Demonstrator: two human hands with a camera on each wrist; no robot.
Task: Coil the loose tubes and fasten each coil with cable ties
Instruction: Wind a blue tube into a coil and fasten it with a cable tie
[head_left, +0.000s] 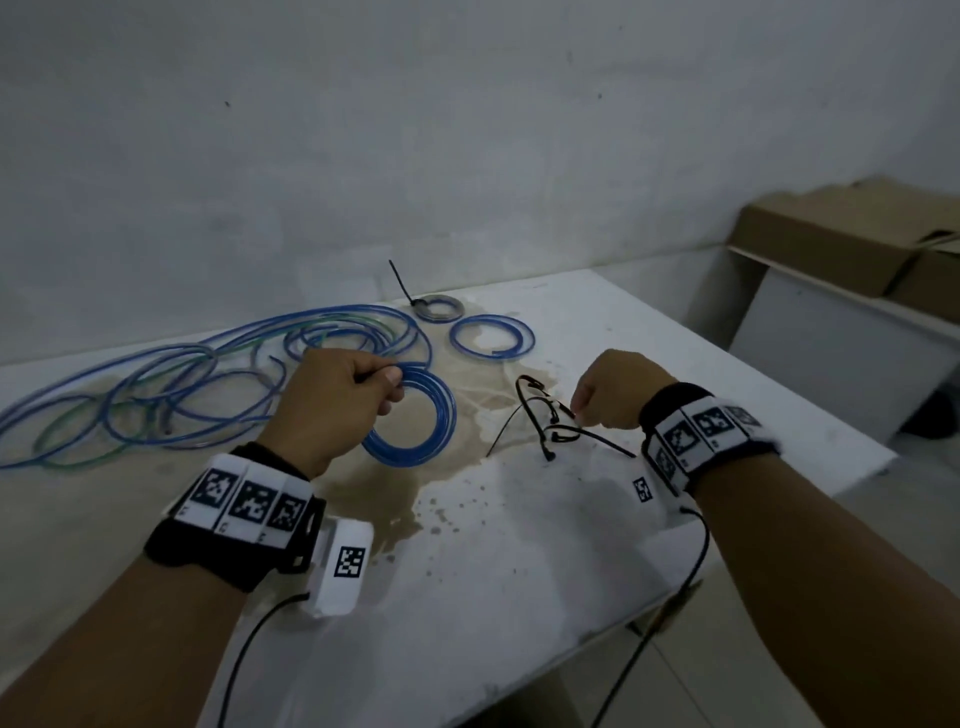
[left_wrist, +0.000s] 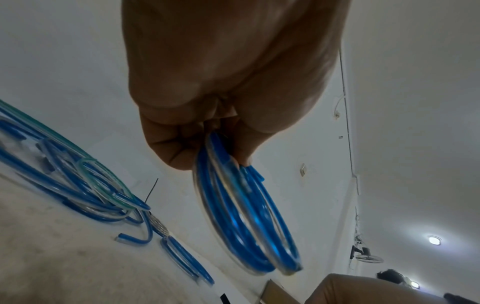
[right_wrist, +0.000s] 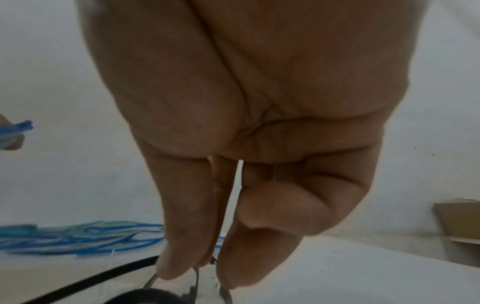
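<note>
The blue coil (head_left: 415, 415) hangs below the fingers of the left hand (head_left: 332, 400), which pinch its top edge between thumb and curled fingers; its lower edge is close to the stained table (head_left: 519, 571), contact unclear. The left wrist view shows what the head view hides: several turns of blue and clear tube (left_wrist: 244, 205) stand on edge, the ring's long axis running down and away from the fingertips. The right hand (head_left: 613, 389) points down, knuckles up, its thumb and fingertips (right_wrist: 179, 265) closing on black cable ties (head_left: 550, 421) directly under them. Loose tubes (head_left: 156, 395) lie beyond the left fingers; 2 small coils (head_left: 491, 336) lie further back.
</note>
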